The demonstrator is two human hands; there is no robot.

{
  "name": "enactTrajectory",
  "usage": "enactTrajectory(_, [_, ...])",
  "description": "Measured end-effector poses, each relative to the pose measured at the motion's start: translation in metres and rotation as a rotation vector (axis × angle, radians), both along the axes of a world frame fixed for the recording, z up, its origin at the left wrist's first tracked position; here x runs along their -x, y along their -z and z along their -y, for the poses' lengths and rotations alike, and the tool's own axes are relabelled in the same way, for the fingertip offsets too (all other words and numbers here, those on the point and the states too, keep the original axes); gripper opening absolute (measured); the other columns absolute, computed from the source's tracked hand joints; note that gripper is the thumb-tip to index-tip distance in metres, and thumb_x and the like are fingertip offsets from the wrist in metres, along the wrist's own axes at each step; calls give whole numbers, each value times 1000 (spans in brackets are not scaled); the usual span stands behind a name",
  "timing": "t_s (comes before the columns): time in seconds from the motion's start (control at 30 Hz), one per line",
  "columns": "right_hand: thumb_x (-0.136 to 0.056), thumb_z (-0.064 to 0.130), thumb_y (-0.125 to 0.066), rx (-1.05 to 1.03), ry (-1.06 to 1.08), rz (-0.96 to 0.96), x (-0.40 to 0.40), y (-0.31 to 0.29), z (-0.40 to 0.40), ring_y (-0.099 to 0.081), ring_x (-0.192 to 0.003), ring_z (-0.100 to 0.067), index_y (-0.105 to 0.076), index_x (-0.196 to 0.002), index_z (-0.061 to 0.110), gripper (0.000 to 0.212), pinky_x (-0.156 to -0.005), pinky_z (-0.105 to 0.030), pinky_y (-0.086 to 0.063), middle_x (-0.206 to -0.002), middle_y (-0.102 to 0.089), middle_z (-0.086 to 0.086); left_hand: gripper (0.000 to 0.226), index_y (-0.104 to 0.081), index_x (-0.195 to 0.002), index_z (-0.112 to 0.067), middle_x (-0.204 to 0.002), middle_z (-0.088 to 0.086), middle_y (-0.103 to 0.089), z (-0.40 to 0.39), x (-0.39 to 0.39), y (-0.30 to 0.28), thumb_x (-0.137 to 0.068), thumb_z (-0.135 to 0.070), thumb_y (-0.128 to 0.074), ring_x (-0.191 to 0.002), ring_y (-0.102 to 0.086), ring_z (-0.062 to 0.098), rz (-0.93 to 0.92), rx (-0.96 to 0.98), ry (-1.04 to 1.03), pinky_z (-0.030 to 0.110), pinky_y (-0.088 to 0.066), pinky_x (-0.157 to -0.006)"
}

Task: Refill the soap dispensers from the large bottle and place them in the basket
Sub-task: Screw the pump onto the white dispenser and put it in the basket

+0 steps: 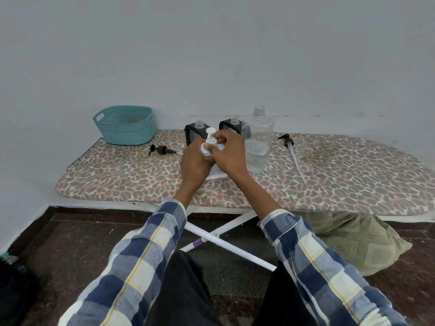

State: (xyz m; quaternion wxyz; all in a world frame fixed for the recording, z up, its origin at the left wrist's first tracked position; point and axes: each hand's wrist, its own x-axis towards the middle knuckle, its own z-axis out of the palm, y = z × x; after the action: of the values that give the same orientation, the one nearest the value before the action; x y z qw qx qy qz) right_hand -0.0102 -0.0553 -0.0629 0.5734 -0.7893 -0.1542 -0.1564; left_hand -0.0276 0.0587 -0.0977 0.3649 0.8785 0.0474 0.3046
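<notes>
Both hands on small white plastic pump dispenser [210, 143], centre of leopard-print ironing board [329, 165]: left hand [195, 164] grips body, right hand [229, 154] pinches pump collar. Looks like unscrewing; hold btl upright, steady, twist collar only. Large clear bottle [257, 147] uncapped just right; teal woven plastic basket [126, 125] far left.

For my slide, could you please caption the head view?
Both hands, left and right, grip a white pump dispenser over the ironing board, beside the uncapped large bottle.
</notes>
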Motion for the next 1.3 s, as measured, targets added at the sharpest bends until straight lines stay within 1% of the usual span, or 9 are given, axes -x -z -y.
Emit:
enactTrajectory(0.17, [-82, 14, -88, 34, 20, 3, 3, -4, -1, -64, -82, 0, -78, -105, 11, 25, -85, -26, -55, -91, -68, 11, 16, -59, -93, -14, -83, -2, -66, 6, 0, 3, -90, -30, -62, -76, -62, 23, -4, -18, -112, 35, -38, -57])
enactTrajectory(0.4, [-86, 21, -86, 80, -89, 58, 10, -3, 10, -69, -99, -14, -75, -113, 9, 31, -94, -36, -58, -105, -70, 1, 19, -54, -99, -17, -93, 1, -65, 21, 8, 8, -93, -24, -71, -78, -62, 27, 26, 3, -279, 39, -43, -61])
enactTrajectory(0.57, [-99, 51, -69, 167, -138, 131, 13, 0, 10, -66, -97, -13, -68, -114, 19, 35, -85, -33, -54, -102, -69, 7, 18, -56, -105, -17, -96, -2, -63, 28, 13, 13, -104, -35, -53, -79, -63, 21, 123, -46, -370, 35, -41, -61])
enactTrajectory(0.63, [-107, 53, -56, 122, -137, 131, 14, -1, 9, -67, -94, -14, -70, -108, 18, 37, -84, -38, -56, -98, -71, 6, 25, -56, -107, -15, -98, 0, -62, 28, 14, 15, -97, -38, -59, -81, -62, 23, 133, -33, -343, 37, -44, -63])
enactTrajectory(0.73, [-113, 41, -48, 39, -143, 123, 11, 0, 9, -68, -93, -15, -75, -111, 14, 39, -86, -38, -55, -98, -74, 2, 36, -53, -103, -15, -95, 1, -61, 25, 11, 17, -88, -35, -79, -79, -61, 26, 107, -17, -345, 36, -40, -62])
enactTrajectory(0.93, [-115, 34, -47, 79, -144, 139, 6, 3, 8, -64, -86, -19, -75, -102, 11, 38, -79, -36, -48, -91, -69, -3, 44, -52, -106, -18, -96, 1, -64, 20, 7, 19, -86, -41, -84, -81, -63, 26, 73, -27, -356, 41, -48, -63])
enactTrajectory(1.1, [-115, 35, -46, 59, -169, 146, 1, 5, 9, -57, -82, -1, -75, -107, 16, 35, -76, -21, -39, -85, -62, 14, 47, -52, -106, -19, -94, -1, -64, 18, 5, 17, -83, -45, -85, -76, -59, 21, 78, 3, -346, 35, -39, -62])
enactTrajectory(1.23, [-108, 40, -58, 131, -194, 152, -1, 7, 8, -55, -89, -2, -70, -114, 20, 24, -81, -23, -39, -94, -59, 14, 36, -54, -105, -15, -97, 2, -64, 19, 7, 15, -92, -41, -75, -79, -63, 25, 62, -25, -340, 38, -44, -62])
enactTrajectory(1.3, [-101, 42, -70, 182, -205, 131, 0, 9, 9, -55, -102, -7, -64, -126, 18, 36, -91, -25, -42, -109, -57, 11, 36, -55, -106, -13, -99, 2, -60, 17, 9, 14, -96, -47, -64, -82, -62, 25, 61, -42, -303, 38, -45, -62])
